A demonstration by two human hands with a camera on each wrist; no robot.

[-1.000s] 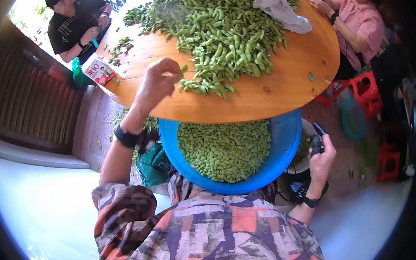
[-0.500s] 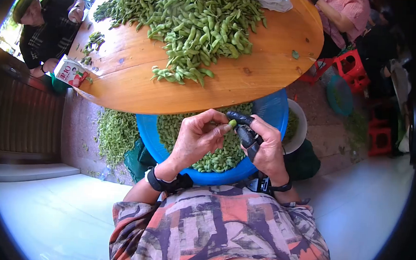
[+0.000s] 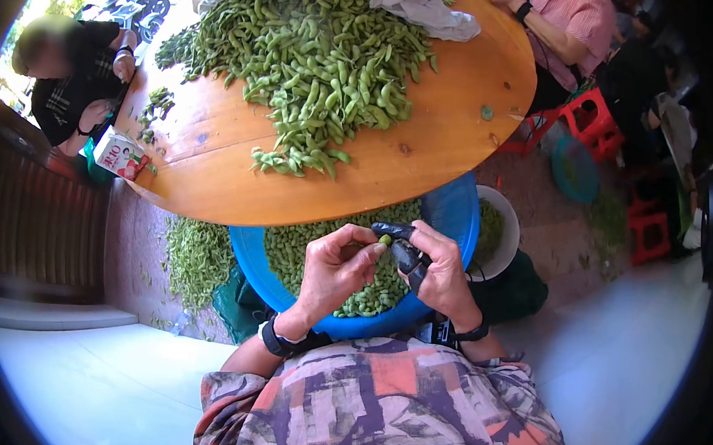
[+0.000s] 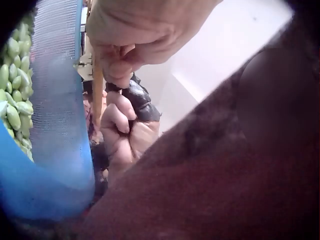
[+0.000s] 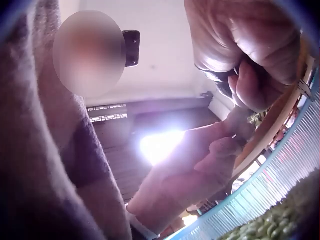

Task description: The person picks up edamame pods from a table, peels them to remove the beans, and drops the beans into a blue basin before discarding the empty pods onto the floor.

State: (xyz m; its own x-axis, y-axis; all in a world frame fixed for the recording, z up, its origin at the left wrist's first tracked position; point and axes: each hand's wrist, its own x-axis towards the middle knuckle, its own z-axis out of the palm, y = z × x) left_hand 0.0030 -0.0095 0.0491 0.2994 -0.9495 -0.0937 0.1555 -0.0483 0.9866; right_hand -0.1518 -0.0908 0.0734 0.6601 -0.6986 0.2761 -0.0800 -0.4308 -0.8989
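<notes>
Near the centre of the head view, the left hand [image 3: 328, 276] is pinching 1 green pod [image 3: 384, 240] between its thumb and a finger, the gap between them narrow. The right hand [image 3: 443, 283] is meeting it from the right, its black-wrapped fingers [image 3: 392, 231] curling narrowly around the other side of the same pod. Both hands are working above a blue basin [image 3: 452, 215] in the lower middle of the frame, where a mass of shelled green beans [image 3: 290, 255] is lying; the left wrist view is showing some of these beans at its left edge. Above the basin, a wooden desk [image 3: 391, 176] is carrying a large pile of pods [image 3: 324, 76] at the upper middle, with a pale cloth [image 3: 440, 16] lying against its upper right side. A small printed carton [image 3: 118, 154] is standing at the desk's left edge. On the floor, a green heap [image 3: 193, 254] is lying left of the basin, and a white bucket [image 3: 507, 238] is standing just to its right. A person in black [image 3: 94, 80] is sitting at the upper left, and a person in pink [image 3: 580, 33] is staying beside the desk at the upper right, near a red stool [image 3: 594, 126].
</notes>
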